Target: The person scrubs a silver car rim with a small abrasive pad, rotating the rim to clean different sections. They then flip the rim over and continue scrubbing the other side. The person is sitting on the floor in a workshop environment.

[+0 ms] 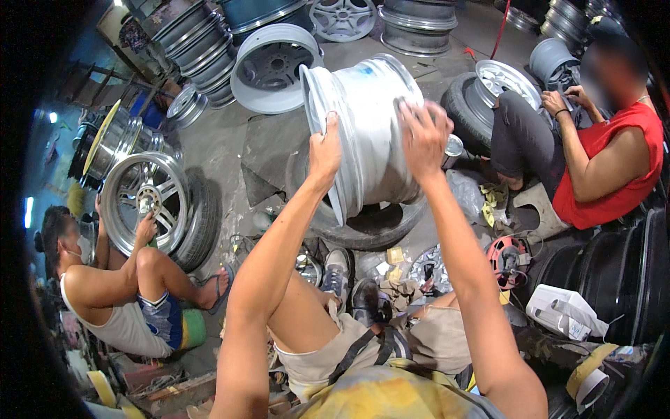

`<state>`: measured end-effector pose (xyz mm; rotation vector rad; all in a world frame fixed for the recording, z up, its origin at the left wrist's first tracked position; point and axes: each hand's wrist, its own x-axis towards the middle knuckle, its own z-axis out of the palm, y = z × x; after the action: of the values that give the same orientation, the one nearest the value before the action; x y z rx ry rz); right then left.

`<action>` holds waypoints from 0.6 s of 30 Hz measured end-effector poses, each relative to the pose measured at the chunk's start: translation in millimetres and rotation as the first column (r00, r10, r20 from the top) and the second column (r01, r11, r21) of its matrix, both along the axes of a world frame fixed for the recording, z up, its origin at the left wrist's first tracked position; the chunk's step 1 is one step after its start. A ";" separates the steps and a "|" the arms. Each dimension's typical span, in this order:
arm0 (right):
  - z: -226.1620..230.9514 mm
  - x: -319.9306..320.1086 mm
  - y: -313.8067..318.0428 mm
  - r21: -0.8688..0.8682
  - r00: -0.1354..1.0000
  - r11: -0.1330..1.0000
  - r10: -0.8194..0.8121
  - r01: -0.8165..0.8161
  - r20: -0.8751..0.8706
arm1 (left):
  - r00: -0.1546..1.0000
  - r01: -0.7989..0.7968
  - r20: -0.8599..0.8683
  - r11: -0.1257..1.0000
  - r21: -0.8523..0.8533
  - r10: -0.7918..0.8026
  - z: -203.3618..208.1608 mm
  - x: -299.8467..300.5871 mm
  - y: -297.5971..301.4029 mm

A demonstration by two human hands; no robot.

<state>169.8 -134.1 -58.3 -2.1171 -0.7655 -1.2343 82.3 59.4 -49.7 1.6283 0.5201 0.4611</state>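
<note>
A bare silver-grey wheel rim (370,126) stands on edge in front of me, its wide barrel facing up. Below it lies a black tire (363,234), which the rim seems to rest on. My left hand (325,150) is closed on the rim's left lip, thumb up along the edge. At the right end of the barrel is my right hand (427,140), blurred by motion, its fingers bent a little and spread apart. Nothing shows between those fingers, though its palm side is hidden. A small blue patch marks the top of the rim.
At left, a person in a white tank top handles a spoked rim (148,202) leaning on a tire. On the right sits another in a red sleeveless shirt (614,167). Stacked rims (417,28) stand behind. Scraps, a red reel (508,262) and a white box (565,312) lie nearby.
</note>
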 end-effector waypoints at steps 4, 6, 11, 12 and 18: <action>26.9 26.3 18.4 -0.046 0.995 0.997 0.055 -0.059 -0.077 | 0.981 0.195 0.024 0.962 -0.193 -0.194 13.6 -8.5 0.2; 4.6 0.7 -0.4 -0.036 0.996 0.997 0.069 -0.072 -0.062 | 0.969 0.245 0.082 0.918 -0.311 -0.231 25.5 -18.0 -4.2; -56.5 -64.0 -43.0 -0.032 0.995 0.998 0.048 -0.051 -0.089 | 0.977 0.201 0.126 0.940 -0.275 -0.172 9.8 -8.7 -7.7; -48.6 -54.8 -40.1 -0.027 0.996 0.998 0.048 -0.050 -0.077 | 0.976 0.211 0.097 0.942 -0.259 -0.192 7.8 -8.1 -7.8; 31.8 24.1 8.2 -0.110 0.986 0.992 0.044 -0.062 -0.158 | 0.988 0.155 0.051 0.970 -0.186 -0.149 5.9 -5.8 -0.3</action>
<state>194.0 -125.9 -26.5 -2.2395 -0.8350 -1.0053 76.5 59.1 -43.7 1.4613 0.3960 0.3162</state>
